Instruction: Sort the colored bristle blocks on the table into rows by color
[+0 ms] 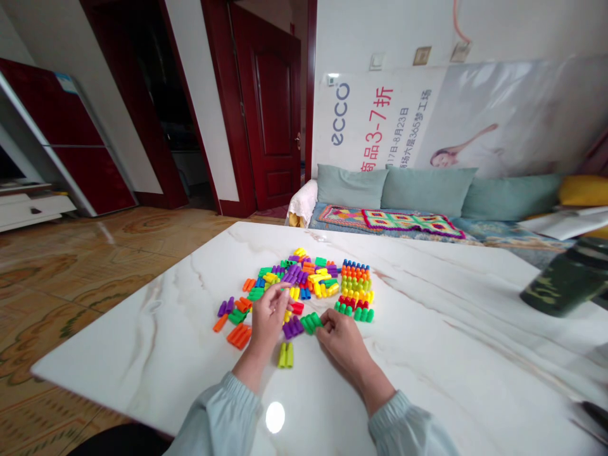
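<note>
My right hand (339, 332) is closed on a green toy block (311, 323) made of joined tubes, just above or on the table. My left hand (270, 310) hovers over the near side of a loose pile of coloured tube blocks (294, 275), its fingers apart and nothing visible in them. Beside the green block lies a purple block (293, 327). A yellow-green block (285, 355) rests between my forearms, and an orange one (239, 335) sits left of my left hand. To the right stand neat colour-sorted rows of blocks (356, 288), green nearest and blue farthest.
The white marble-patterned table (451, 380) carries a dark green bottle (567, 275) at its right. A dark object (596, 415) lies near the right edge. Behind the table is a sofa with green cushions (427, 190). A red door (268, 107) stands ajar beyond.
</note>
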Action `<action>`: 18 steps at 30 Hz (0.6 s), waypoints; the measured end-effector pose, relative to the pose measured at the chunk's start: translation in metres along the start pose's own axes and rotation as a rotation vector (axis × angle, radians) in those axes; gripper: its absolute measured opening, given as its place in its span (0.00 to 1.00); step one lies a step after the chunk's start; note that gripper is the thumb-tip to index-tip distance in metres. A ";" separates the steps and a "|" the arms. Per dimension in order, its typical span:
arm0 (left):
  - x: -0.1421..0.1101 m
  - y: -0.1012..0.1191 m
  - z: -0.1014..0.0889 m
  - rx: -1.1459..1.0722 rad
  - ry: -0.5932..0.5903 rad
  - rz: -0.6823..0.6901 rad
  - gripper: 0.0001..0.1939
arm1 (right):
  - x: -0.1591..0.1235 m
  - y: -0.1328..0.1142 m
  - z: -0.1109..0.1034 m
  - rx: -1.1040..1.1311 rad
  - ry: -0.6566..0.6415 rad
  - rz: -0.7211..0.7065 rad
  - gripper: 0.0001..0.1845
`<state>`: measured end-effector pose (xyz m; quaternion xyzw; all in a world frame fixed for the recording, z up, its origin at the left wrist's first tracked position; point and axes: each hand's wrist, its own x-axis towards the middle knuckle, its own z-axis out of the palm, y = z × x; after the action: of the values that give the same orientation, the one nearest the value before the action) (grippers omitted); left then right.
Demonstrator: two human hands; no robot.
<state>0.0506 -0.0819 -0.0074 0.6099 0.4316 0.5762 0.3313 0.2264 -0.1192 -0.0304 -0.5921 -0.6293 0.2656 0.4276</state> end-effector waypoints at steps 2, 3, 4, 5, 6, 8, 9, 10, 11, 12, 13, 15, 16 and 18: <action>0.001 -0.001 -0.005 0.026 0.046 0.006 0.16 | 0.001 0.001 0.004 0.066 0.014 0.000 0.02; 0.000 -0.002 -0.008 0.050 0.061 0.018 0.15 | 0.002 0.002 0.006 0.156 0.022 0.008 0.06; -0.001 -0.002 -0.011 0.083 0.070 0.036 0.15 | 0.004 0.002 0.008 0.259 0.028 0.014 0.12; -0.004 -0.002 -0.014 0.123 0.074 0.059 0.14 | 0.005 0.003 0.010 0.351 0.037 0.013 0.18; -0.008 -0.001 -0.018 0.173 0.078 0.088 0.13 | 0.006 0.004 0.012 0.410 0.049 0.005 0.23; -0.020 0.001 -0.027 0.301 0.076 0.142 0.12 | 0.009 0.005 0.014 0.398 0.073 -0.028 0.26; -0.027 0.003 -0.030 0.379 0.059 0.161 0.11 | 0.009 0.005 0.014 0.353 0.075 -0.043 0.25; -0.035 0.006 -0.033 0.463 0.027 0.168 0.10 | 0.010 0.005 0.014 0.306 0.070 -0.052 0.23; -0.043 0.009 -0.035 0.545 -0.019 0.165 0.10 | 0.010 0.005 0.014 0.266 0.059 -0.054 0.21; -0.050 0.012 -0.036 0.618 -0.072 0.154 0.12 | 0.010 0.004 0.013 0.234 0.046 -0.055 0.19; -0.057 0.015 -0.035 0.679 -0.129 0.136 0.16 | 0.009 0.004 0.013 0.209 0.033 -0.057 0.18; -0.067 0.019 -0.031 0.759 -0.228 0.094 0.25 | 0.008 0.004 0.012 0.168 0.015 -0.067 0.16; -0.069 0.020 -0.029 0.782 -0.268 0.073 0.26 | 0.008 0.004 0.012 0.149 0.008 -0.074 0.15; -0.071 0.018 -0.023 0.801 -0.327 0.045 0.23 | 0.008 0.005 0.012 0.118 0.001 -0.087 0.14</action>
<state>0.0328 -0.1563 -0.0179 0.7829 0.5495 0.2659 0.1197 0.2195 -0.1088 -0.0385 -0.5380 -0.6374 0.2830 0.4735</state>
